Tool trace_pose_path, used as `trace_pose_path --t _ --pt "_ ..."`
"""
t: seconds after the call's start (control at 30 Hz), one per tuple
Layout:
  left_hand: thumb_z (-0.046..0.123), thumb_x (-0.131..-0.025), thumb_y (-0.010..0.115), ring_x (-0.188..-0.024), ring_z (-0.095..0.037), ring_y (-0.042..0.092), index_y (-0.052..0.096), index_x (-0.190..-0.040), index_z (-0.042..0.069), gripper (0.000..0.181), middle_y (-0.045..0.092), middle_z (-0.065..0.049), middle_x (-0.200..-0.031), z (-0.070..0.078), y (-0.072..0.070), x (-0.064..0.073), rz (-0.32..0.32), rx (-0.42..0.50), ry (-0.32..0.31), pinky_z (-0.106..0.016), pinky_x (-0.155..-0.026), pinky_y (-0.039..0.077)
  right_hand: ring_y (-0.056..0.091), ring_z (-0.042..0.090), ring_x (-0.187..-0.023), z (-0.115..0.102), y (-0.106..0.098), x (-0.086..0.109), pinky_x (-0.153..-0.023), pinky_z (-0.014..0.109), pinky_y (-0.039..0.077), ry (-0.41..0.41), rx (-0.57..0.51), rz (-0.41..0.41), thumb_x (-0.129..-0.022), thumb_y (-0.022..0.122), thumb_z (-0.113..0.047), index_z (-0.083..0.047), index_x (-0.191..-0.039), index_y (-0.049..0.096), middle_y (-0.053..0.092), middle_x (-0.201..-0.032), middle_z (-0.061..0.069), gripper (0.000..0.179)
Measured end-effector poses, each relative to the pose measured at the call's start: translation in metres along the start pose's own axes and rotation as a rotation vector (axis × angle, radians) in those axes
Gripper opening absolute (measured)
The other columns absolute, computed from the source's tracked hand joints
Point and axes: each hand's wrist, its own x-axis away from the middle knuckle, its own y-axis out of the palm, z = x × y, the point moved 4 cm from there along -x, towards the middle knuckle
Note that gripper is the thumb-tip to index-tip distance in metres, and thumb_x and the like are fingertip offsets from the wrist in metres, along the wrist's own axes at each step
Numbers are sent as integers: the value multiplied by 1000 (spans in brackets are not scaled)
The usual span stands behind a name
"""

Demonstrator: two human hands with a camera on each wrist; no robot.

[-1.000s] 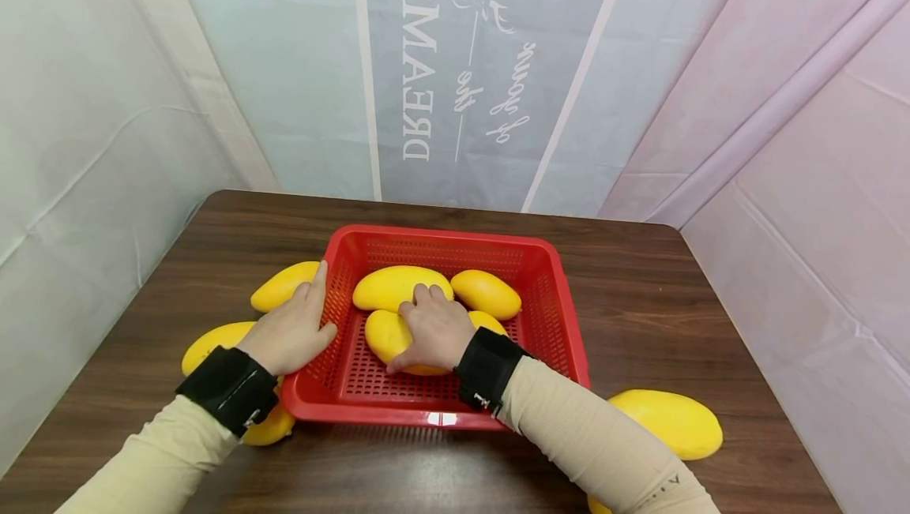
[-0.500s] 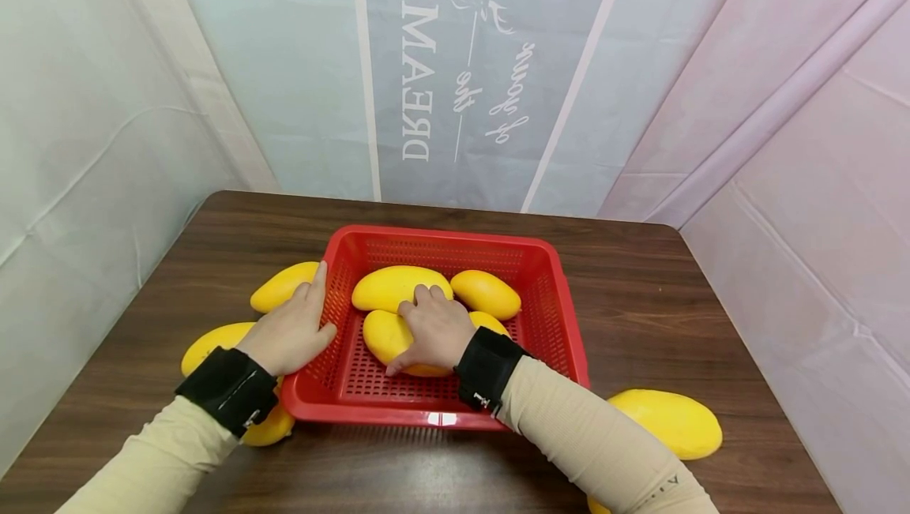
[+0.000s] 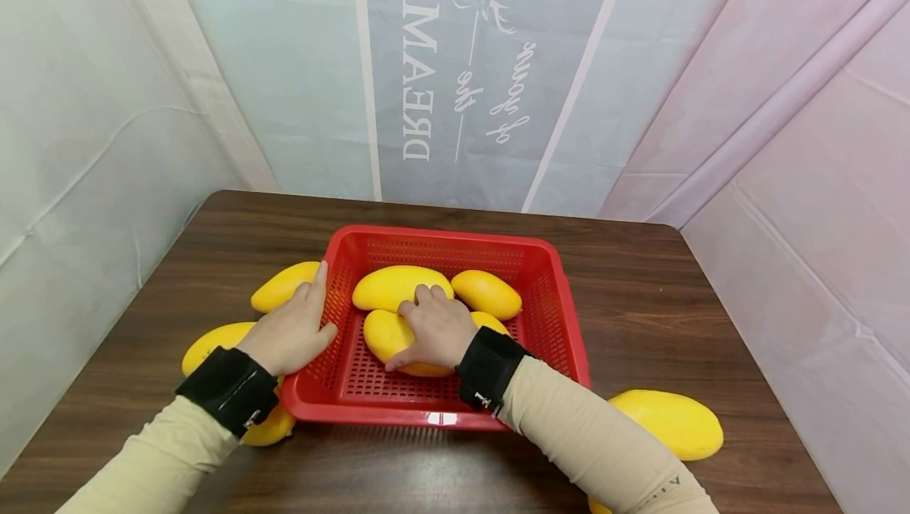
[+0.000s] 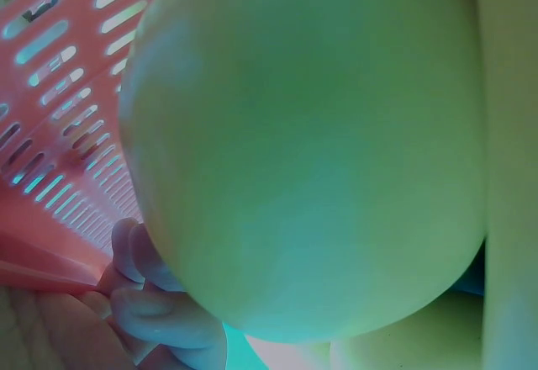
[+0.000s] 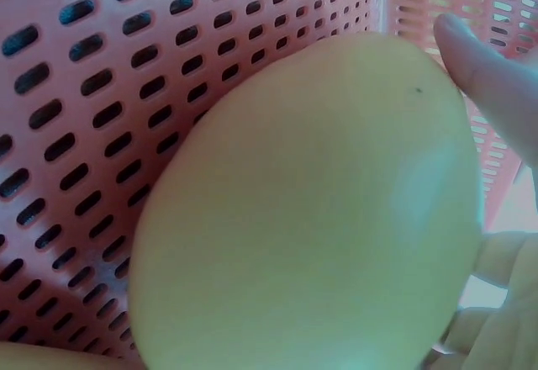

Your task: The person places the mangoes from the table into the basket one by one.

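Observation:
A red plastic basket (image 3: 572, 324) with slotted walls sits on the table and holds several yellow mangoes. My right hand (image 3: 439, 332) reaches inside it and grips a mango (image 3: 386, 336) near the middle; in the right wrist view this mango (image 5: 311, 219) fills the centre, with thumb and fingers at its right side. A long mango (image 3: 394, 287) and a smaller mango (image 3: 486, 294) lie behind it. At the basket's left rim is my left hand (image 3: 291, 332), its thumb over the inside and curled fingers (image 4: 168, 315) outside, close beside a mango (image 4: 311, 151).
Outside the basket, two mangoes, one farther back (image 3: 280, 289) and one nearer (image 3: 209, 344), lie at the left, and another mango (image 3: 270, 427) sits partly under the left wrist. A large mango (image 3: 671, 423) rests at the right beside the sleeve. Curtains stand behind the wooden table (image 3: 640, 293).

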Motion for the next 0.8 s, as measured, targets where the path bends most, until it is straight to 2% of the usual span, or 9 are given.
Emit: trace_pose_path --t 0.27,0.5,0.8 --pt "22 -94 60 -71 -15 60 -15 -158 12 99 41 -24 -128 -1 0 -1 5 -17 5 -30 -62 59 51 18 -86 0 -3 -1 -65 29 49 -5 2 -10 -74 71 -71 -19 -117 69 58 -104 3 67" --pt "22 -95 60 -75 -16 60 -16 -157 11 99 41 -24 -129 0 0 -1 4 -20 13 -30 -64 60 54 17 -84 2 -9 0 -62 30 48 -24 -4 -52 -78 69 -68 -21 -119 69 60 -102 2 63" --pt "23 -94 60 -78 -17 60 -15 -157 10 99 42 -25 -129 1 0 -1 4 -30 24 -30 -65 60 60 19 -93 10 -26 9 -71 32 54 -20 -65 -68 -80 70 -62 -19 -123 69 65 -113 2 61"
